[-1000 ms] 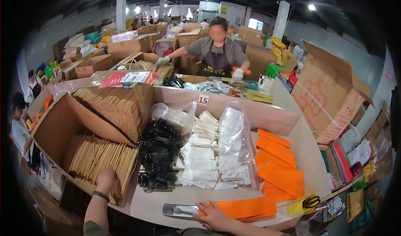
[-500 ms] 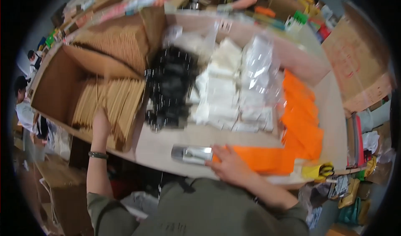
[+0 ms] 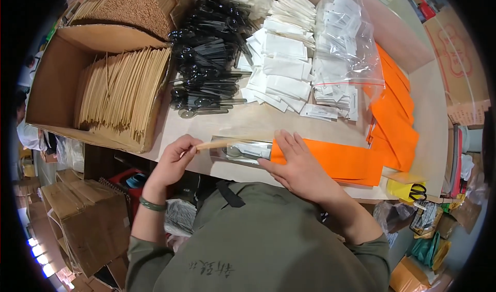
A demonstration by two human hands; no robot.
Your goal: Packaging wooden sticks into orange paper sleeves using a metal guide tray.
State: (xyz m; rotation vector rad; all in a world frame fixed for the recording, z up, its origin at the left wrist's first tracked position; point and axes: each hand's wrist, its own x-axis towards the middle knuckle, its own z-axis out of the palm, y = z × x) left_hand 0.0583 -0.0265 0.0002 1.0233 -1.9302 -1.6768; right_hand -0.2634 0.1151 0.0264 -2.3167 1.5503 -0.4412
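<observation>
Brown cardboard makes the open box (image 3: pixel 57 80) at the left, and many thin tan wooden sticks (image 3: pixel 121 93) stand packed inside it. Just to the right, at the near side of the pale table (image 3: pixel 178 132), the person's left hand (image 3: pixel 178 158) is pinching blurred tan wooden sticks (image 3: pixel 211 144); how many is hard to tell. A green round bangle (image 3: pixel 153 204) sits on that wrist. Farther away lies a pile of shiny dark plastic spoons (image 3: pixel 206 54).

The held sticks point right, over a clear flat plastic sleeve (image 3: pixel 243 159) with a dark spoon and a white packet in it. Whether they touch it cannot be told. Beyond are flat white paper packets (image 3: pixel 284 67).

The person's right hand (image 3: pixel 297 163) lies flat, fingers stretched out, on a stack of long orange strips (image 3: pixel 343 160). The sleeve meets this stack's left end. More bright orange strips (image 3: pixel 395 116) lie farther right, and black-handled scissors (image 3: pixel 417 192) rest at the near right corner.
</observation>
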